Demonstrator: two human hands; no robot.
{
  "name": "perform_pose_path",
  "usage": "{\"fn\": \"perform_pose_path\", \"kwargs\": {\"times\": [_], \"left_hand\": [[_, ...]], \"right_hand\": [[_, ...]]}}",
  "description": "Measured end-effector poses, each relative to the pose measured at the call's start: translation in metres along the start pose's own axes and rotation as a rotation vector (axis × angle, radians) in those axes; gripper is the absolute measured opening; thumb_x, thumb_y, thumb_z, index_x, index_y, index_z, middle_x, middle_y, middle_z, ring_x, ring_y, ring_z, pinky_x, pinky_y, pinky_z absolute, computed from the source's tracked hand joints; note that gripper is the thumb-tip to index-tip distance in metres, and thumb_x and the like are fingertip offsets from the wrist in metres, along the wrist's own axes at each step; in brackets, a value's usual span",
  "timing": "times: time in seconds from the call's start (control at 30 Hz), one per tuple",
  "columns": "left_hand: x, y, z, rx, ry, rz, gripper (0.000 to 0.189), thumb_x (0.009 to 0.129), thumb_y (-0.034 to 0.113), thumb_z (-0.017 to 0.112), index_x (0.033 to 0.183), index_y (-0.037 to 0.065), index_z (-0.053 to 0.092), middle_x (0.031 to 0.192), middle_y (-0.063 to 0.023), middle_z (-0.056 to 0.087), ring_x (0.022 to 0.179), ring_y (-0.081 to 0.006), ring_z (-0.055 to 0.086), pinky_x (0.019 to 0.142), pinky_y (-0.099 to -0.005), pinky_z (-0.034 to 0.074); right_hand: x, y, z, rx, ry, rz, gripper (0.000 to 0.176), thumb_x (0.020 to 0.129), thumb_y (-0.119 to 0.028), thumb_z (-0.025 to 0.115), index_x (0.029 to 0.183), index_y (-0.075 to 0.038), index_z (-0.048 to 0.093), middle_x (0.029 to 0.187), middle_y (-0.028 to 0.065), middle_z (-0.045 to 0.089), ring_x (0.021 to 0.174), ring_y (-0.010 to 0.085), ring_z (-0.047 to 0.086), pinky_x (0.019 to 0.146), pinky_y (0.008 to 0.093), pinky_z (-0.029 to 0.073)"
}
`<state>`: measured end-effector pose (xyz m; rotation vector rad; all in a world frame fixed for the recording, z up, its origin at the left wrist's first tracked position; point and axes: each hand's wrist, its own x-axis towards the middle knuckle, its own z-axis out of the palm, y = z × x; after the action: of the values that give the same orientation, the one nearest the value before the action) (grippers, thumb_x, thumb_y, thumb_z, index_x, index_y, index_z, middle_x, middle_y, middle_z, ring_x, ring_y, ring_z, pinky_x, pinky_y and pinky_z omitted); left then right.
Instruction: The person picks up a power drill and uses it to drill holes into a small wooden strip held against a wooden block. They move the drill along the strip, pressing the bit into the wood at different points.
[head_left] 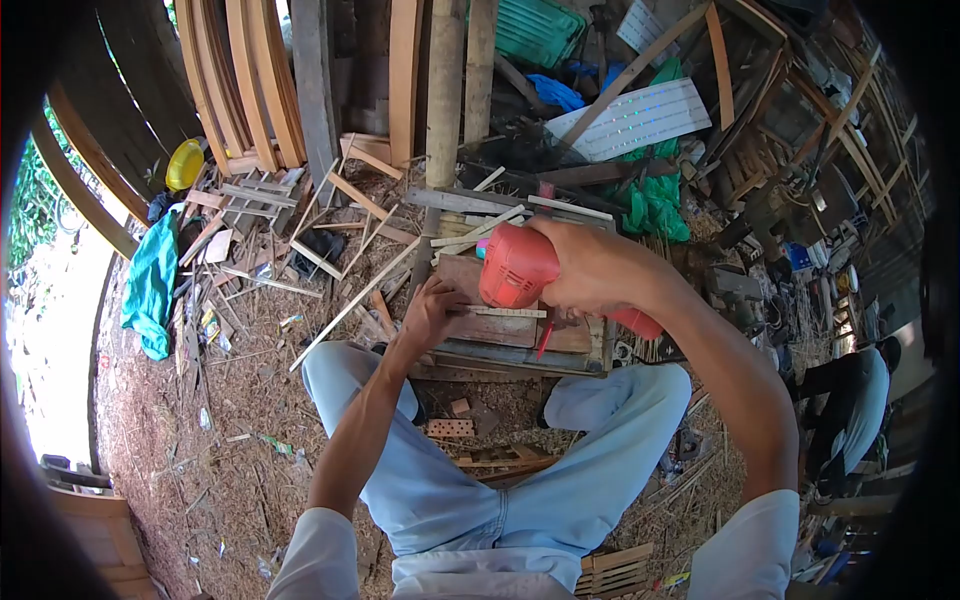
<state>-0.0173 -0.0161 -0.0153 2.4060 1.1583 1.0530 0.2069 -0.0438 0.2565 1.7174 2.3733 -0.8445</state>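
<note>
My right hand (578, 262) is wrapped round a red power drill (518, 268), whose body hangs over the low wooden work table (480, 353). The drill's tip is hidden from this angle. Beside it, my left hand (434, 312) has its fingers bent onto the left end of a short pale wooden strip (507, 312), which shows a row of small marks or holes. The strip lies across the table top, just under the drill body. A thin red pen-like stick (545, 340) slants down below the strip's right end.
Pale wooden sticks (355, 305) lean and lie left of the table. Curved timber pieces (262, 85) stand at the back left. A teal cloth (152, 285), a perforated brick (450, 428) and a white panel (640, 118) are around me. Shavings cover the ground (230, 400).
</note>
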Motion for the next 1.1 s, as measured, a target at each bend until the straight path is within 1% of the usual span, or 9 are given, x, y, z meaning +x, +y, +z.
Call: {"fn": "perform_pose_path", "kwargs": {"times": [0.07,0.2,0.3,0.37,0.47,0.57,0.77,0.9,1.1], "left_hand": [[-0.001,-0.004,0.003,-0.009,-0.004,-0.001,0.017,0.069,0.012,0.079,0.084,0.006,0.074,0.087,-0.0049,0.066,0.083,-0.0257,0.057,0.078,-0.0386,0.047],[-0.002,-0.009,0.006,-0.056,-0.028,-0.004,0.019,0.07,0.013,0.079,0.086,0.006,0.074,0.088,-0.0055,0.066,0.084,-0.0269,0.056,0.079,-0.039,0.046],[0.0,-0.006,0.001,-0.024,-0.056,0.003,0.018,0.071,0.013,0.078,0.087,0.006,0.073,0.089,-0.0055,0.067,0.085,-0.0272,0.056,0.079,-0.0392,0.046],[0.001,-0.001,-0.002,-0.029,-0.065,-0.019,0.017,0.072,0.012,0.077,0.087,0.006,0.073,0.089,-0.0055,0.067,0.085,-0.0269,0.056,0.079,-0.0391,0.046],[0.002,-0.002,-0.002,-0.035,-0.073,-0.035,0.017,0.072,0.011,0.077,0.088,0.006,0.073,0.089,-0.0055,0.067,0.085,-0.0267,0.056,0.079,-0.0393,0.046],[0.001,0.0,-0.001,-0.029,-0.076,-0.037,0.017,0.071,0.01,0.077,0.088,0.006,0.073,0.089,-0.0054,0.068,0.086,-0.0266,0.057,0.08,-0.0397,0.047],[0.002,0.0,0.001,-0.006,-0.078,-0.03,0.017,0.071,0.009,0.077,0.087,0.007,0.073,0.089,-0.0042,0.068,0.087,-0.0256,0.058,0.081,-0.0396,0.047],[0.001,-0.002,0.001,-0.011,-0.094,-0.034,0.018,0.071,0.01,0.078,0.088,0.007,0.073,0.091,-0.0036,0.068,0.09,-0.0251,0.058,0.082,-0.0395,0.047],[0.001,0.003,0.0,0.033,-0.089,-0.044,0.022,0.071,0.01,0.077,0.092,0.006,0.071,0.091,-0.0055,0.065,0.09,-0.0274,0.057,0.082,-0.0409,0.046]], "right_hand": [[0.005,0.002,-0.001,-0.032,-0.03,0.017,0.067,0.072,-0.009,0.064,0.135,-0.001,0.045,0.094,0.0225,0.069,0.075,0.0311,0.071,0.064,0.0418,0.056],[0.004,0.001,-0.003,-0.063,-0.016,-0.023,0.066,0.071,-0.008,0.063,0.135,-0.002,0.045,0.095,0.0222,0.069,0.076,0.0313,0.071,0.067,0.042,0.056],[0.006,0.002,-0.003,-0.054,-0.026,-0.042,0.067,0.071,-0.008,0.062,0.136,-0.003,0.045,0.099,0.0226,0.069,0.083,0.0337,0.071,0.073,0.043,0.056],[0.012,0.007,-0.001,-0.081,-0.019,-0.03,0.068,0.07,-0.009,0.064,0.136,-0.004,0.046,0.107,0.0232,0.067,0.095,0.0358,0.068,0.082,0.0436,0.055],[0.01,0.006,-0.005,-0.083,-0.034,-0.008,0.069,0.071,-0.01,0.066,0.136,-0.004,0.047,0.115,0.0239,0.065,0.105,0.0368,0.065,0.089,0.0437,0.052],[0.003,0.003,-0.008,-0.028,-0.03,0.011,0.07,0.071,-0.011,0.069,0.136,-0.004,0.047,0.119,0.0234,0.063,0.108,0.0362,0.064,0.09,0.0428,0.052],[0.006,0.017,-0.001,-0.054,0.025,-0.045,0.072,0.069,-0.011,0.07,0.138,-0.006,0.046,0.121,0.0235,0.063,0.111,0.0373,0.063,0.093,0.042,0.051],[0.004,0.012,-0.001,-0.054,-0.017,0.005,0.072,0.069,-0.01,0.07,0.137,-0.007,0.046,0.12,0.0239,0.063,0.111,0.0378,0.063,0.093,0.0423,0.051],[0.008,0.011,0.0,-0.057,-0.017,-0.037,0.072,0.069,-0.009,0.069,0.137,-0.008,0.046,0.117,0.0232,0.065,0.108,0.037,0.064,0.091,0.0422,0.052]]}}
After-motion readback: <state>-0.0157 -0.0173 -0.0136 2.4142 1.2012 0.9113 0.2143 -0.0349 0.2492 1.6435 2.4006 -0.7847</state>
